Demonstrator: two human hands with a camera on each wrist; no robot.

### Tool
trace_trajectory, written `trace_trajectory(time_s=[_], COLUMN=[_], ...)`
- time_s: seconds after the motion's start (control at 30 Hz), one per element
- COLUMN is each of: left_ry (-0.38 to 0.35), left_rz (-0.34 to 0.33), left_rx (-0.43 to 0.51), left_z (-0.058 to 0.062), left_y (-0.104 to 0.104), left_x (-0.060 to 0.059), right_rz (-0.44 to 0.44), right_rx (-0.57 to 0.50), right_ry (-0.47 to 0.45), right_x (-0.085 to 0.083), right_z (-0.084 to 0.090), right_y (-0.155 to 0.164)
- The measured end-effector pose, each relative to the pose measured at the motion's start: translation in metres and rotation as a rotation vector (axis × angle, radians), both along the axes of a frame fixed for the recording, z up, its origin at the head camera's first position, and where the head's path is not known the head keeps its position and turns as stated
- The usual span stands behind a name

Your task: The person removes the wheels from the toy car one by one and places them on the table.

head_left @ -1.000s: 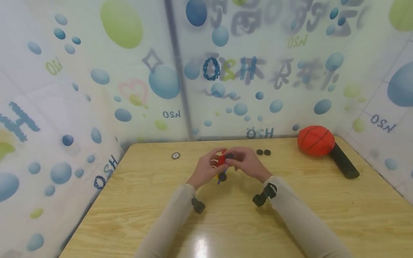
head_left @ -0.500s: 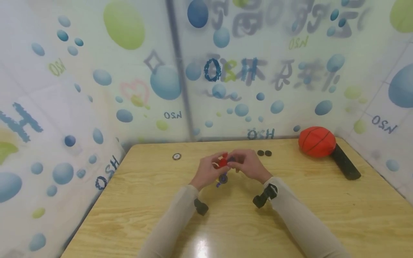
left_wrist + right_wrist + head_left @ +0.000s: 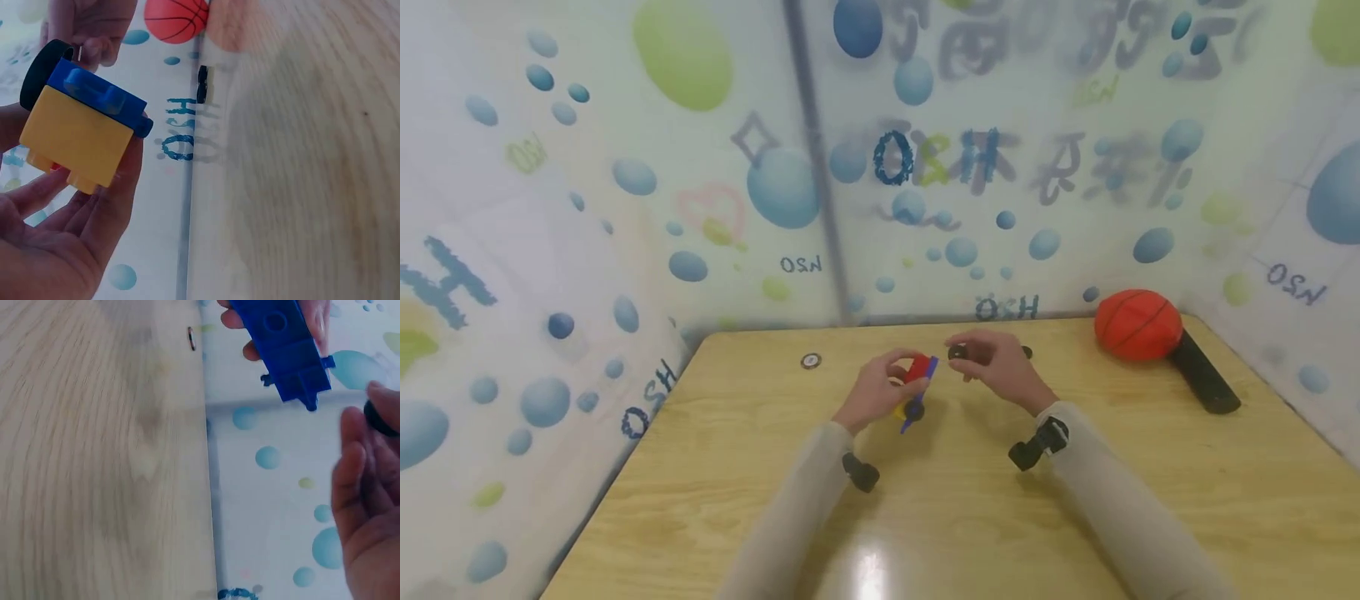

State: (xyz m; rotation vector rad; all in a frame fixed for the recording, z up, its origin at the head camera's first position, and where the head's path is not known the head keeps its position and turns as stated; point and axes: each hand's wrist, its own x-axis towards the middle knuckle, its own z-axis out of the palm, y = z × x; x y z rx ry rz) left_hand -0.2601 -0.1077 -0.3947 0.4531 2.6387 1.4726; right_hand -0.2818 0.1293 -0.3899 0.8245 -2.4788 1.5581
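Note:
My left hand [image 3: 898, 375] grips a small toy vehicle [image 3: 916, 377] built of a red block, a yellow block [image 3: 75, 140] and a blue plate [image 3: 284, 353], held above the wooden table [image 3: 925, 517]. A black wheel [image 3: 914, 408] sits on its lower end, and the left wrist view shows a black wheel [image 3: 40, 72] at the plate's side. My right hand [image 3: 966, 350] is just right of the toy, apart from it. It pinches a loose black wheel [image 3: 958, 352], which also shows at the fingers as the black wheel [image 3: 378, 415] in the right wrist view.
An orange mini basketball [image 3: 1138, 325] lies at the back right against a black cylinder [image 3: 1202, 375]. A small ring-like disc [image 3: 809, 361] lies back left. Behind the right hand a black wheel [image 3: 1027, 352] peeks out on the table. Bubble-print walls close three sides.
The hands were together at the toy; the right hand has drawn away to the right with a black wheel. The toy's blue plate now shows in the left hand.

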Motion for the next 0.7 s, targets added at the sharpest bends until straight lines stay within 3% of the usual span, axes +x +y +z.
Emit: trace_trajectory(time_s=[0.3, 0.47, 0.7], left_ry=[-0.022, -0.033, -0.063], left_rz=[-0.006, 0.003, -0.005], left_rx=[-0.009, 0.010, 0.008], left_z=[-0.007, -0.005, -0.009], left_y=[-0.003, -0.003, -0.006], left_x=[0.001, 0.001, 0.001], right_rz=[0.032, -0.051, -0.166], right_rx=[0.150, 0.185, 0.112], right_ry=[-0.061, -0.117, -0.177], right_x=[-0.001, -0.008, -0.014], right_z=[-0.008, -0.011, -0.011], right_y=[0.026, 0.039, 0.068])
